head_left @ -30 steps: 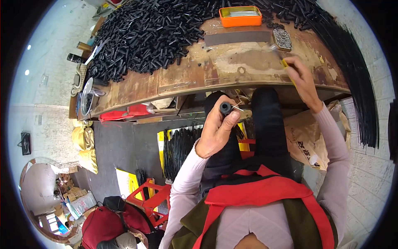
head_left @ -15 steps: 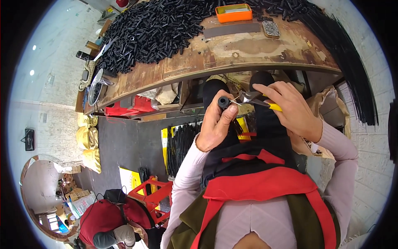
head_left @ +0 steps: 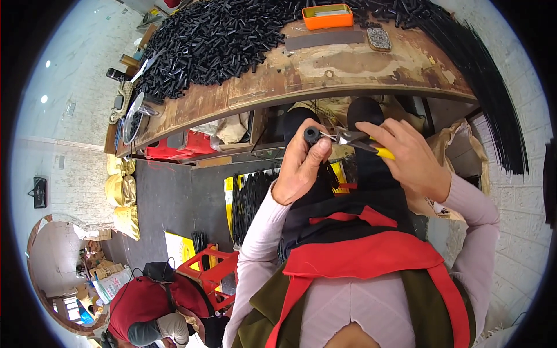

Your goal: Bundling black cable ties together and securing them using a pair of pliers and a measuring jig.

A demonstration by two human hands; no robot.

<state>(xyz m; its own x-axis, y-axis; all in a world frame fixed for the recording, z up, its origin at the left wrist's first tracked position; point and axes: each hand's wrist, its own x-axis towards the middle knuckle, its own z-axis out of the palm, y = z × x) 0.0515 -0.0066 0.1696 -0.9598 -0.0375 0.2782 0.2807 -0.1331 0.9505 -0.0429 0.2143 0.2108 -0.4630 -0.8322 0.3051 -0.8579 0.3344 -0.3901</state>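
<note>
Above my lap, my left hand [head_left: 297, 168] is closed round a short black tube [head_left: 312, 135], its open round end facing up. A thin pale strand [head_left: 328, 137] sticks out beside the tube toward the right. My right hand [head_left: 415, 156] grips a pair of pliers [head_left: 351, 138] with yellow handles. The metal jaws point left and meet the strand's outer end; whether they are closed on it is too small to tell. My right index finger lies stretched along the top of the pliers.
On the wooden bench [head_left: 261, 95] ahead lies a big heap of black tubes [head_left: 214, 46], with an orange tin [head_left: 327, 17] and a small grey-filled dish [head_left: 379, 39]. Long black strands [head_left: 493, 98] hang off its right end. At lower left, a person [head_left: 151, 307] bends near a red stool [head_left: 212, 267].
The tube has shifted slightly up and tilted in my left hand. The strand now points more to the right, and the pliers' jaws have come against its end.
</note>
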